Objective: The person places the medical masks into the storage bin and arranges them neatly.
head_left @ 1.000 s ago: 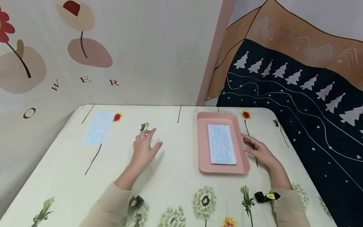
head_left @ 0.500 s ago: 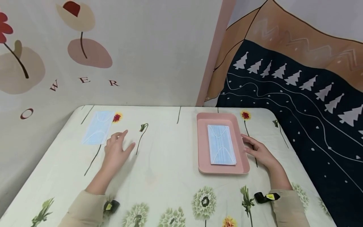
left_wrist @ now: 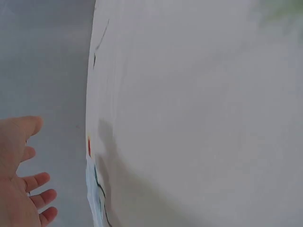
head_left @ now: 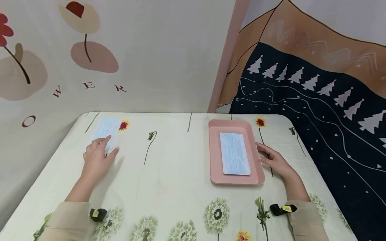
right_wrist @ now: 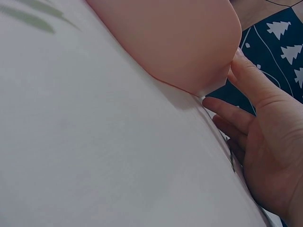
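Observation:
In the head view, a flat pale blue face mask lies at the far left of the table. My left hand is over its near end, thumb apart from the loosely bent fingers, nothing gripped. The left wrist view shows that hand with spread fingers, and a strip of the mask at the table's edge. A second, pleated blue face mask lies in a pink tray. My right hand rests at the tray's right side, with thumb and fingertips right at its outer wall.
A white tablecloth with printed flowers and stems covers the table. Behind it stands a pale wall with printed shapes and letters. A dark cloth with white trees hangs at the right.
My left hand has moved left across the table, from near the middle to over the left face mask. The right hand, the tray and both masks have stayed in place.

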Tool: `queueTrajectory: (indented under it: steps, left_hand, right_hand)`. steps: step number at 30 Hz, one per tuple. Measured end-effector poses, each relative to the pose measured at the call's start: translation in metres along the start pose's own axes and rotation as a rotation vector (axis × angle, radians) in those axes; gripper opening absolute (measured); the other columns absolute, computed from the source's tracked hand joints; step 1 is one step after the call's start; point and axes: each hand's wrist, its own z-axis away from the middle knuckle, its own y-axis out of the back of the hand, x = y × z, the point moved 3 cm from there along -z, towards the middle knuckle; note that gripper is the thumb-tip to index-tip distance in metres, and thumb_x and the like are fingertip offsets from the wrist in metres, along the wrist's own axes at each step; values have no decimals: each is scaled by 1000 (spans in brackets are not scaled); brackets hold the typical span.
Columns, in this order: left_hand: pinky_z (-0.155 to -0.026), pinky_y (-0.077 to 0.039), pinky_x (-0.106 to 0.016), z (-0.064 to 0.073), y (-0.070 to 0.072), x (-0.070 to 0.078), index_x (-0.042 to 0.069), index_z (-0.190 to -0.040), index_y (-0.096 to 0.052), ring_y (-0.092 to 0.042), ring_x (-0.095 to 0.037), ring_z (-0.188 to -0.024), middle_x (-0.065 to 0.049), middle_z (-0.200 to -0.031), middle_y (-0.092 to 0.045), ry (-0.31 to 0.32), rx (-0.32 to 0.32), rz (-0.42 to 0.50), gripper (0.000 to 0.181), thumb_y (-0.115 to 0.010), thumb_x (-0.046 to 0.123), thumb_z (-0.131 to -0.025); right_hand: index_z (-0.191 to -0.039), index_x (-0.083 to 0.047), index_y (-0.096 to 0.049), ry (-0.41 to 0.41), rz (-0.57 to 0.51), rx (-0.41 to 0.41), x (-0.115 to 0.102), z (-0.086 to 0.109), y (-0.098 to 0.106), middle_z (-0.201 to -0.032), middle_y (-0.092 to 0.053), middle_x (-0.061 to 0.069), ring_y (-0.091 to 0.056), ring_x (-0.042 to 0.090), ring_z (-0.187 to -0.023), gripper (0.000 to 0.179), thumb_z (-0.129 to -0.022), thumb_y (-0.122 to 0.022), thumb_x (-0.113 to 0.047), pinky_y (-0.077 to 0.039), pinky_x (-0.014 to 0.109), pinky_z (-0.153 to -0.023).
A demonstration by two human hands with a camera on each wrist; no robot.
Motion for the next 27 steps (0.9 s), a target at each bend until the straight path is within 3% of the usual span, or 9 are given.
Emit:
queueTrajectory:
  steps: [9, 12, 16, 22, 27]
  left_hand:
    - [-87, -19, -68, -11, 11, -40, -3, -144, -35, -28, -57, -114, -36, -133, -32, 88, -10, -57, 59, -50, 31, -99]
    - [-88, -18, -68, -15, 12, -52, -3, -145, -33, -27, -57, -115, -37, -133, -31, 111, -19, -57, 60, -48, 34, -100]
    - [-90, -17, -70, -21, 15, -58, -2, -146, -31, -26, -58, -117, -38, -134, -30, 121, -32, -50, 62, -45, 37, -100]
    - [-92, -14, -71, -28, 14, -63, -1, -148, -27, -22, -60, -120, -40, -135, -27, 140, -76, -40, 65, -44, 40, -100]
    - [-93, -14, -71, -37, 10, -73, -1, -148, -27, -23, -60, -120, -41, -134, -27, 166, -87, -31, 65, -43, 41, -101]
  right_hand:
    - [-149, -9, -35, 0, 23, -1, 2, -1, -1, -143, -39, 22, -40, 13, -126, 61, -95, -61, -20, -32, 10, -95]
    - [-149, -10, -35, -5, 27, 0, 2, -1, -1, -143, -40, 21, -40, 12, -126, 61, -95, -62, -21, -31, 10, -95]
    - [-149, -10, -36, -3, 21, 8, 1, -1, -1, -143, -41, 21, -40, 8, -124, 62, -94, -62, -21, -31, 9, -95]
    - [-149, -10, -35, -8, 32, 9, 0, -2, -1, -144, -40, 21, -37, 28, -131, 62, -94, -62, -21, -30, 9, -95]
    - [-149, -11, -35, -10, 33, 12, 1, -2, 0, -143, -40, 20, -36, 28, -131, 62, -94, -62, -22, -30, 9, -95]
